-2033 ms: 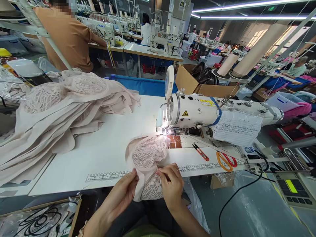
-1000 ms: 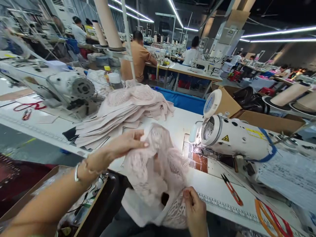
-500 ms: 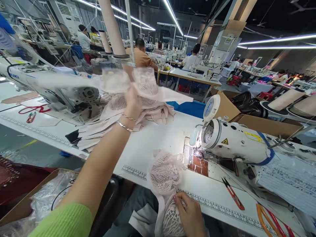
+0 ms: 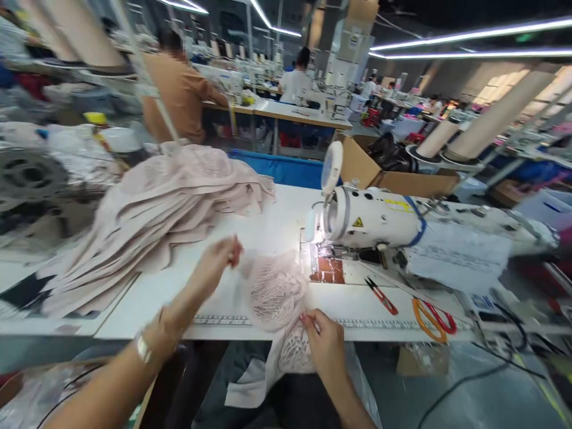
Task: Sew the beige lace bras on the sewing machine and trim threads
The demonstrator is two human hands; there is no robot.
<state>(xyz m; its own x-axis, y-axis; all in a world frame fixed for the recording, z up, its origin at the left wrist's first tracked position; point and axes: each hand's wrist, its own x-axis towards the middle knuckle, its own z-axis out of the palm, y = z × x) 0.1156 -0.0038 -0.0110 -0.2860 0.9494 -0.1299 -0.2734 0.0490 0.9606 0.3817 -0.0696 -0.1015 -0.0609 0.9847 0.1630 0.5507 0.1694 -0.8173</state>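
Note:
A pale pink lace bra (image 4: 277, 292) lies over the table's front edge, its upper cup flat on the table and its lower part hanging towards my lap. My right hand (image 4: 326, 339) pinches the edge between its cups. My left hand (image 4: 214, 265) is above the table, left of the upper cup, with no cloth seen in it; its bent fingers are smeared by motion. A pile of pale pink bra pieces (image 4: 179, 196) lies beyond the left hand. The sewing machine (image 4: 370, 217) stands right of the bra, its lamp lit by the needle.
Thread snips (image 4: 381, 296) and orange-handled scissors (image 4: 429, 320) lie near the table's front right. A cardboard box (image 4: 415, 183) stands behind the machine. Another machine (image 4: 33, 173) is at the left. Large thread cones (image 4: 503, 113) stand at the right. A person in brown (image 4: 172, 89) sits ahead.
My left hand has left the bra piece over the pile and come back towards me, near the upper cup. My right hand keeps its pinch. The view has turned right.

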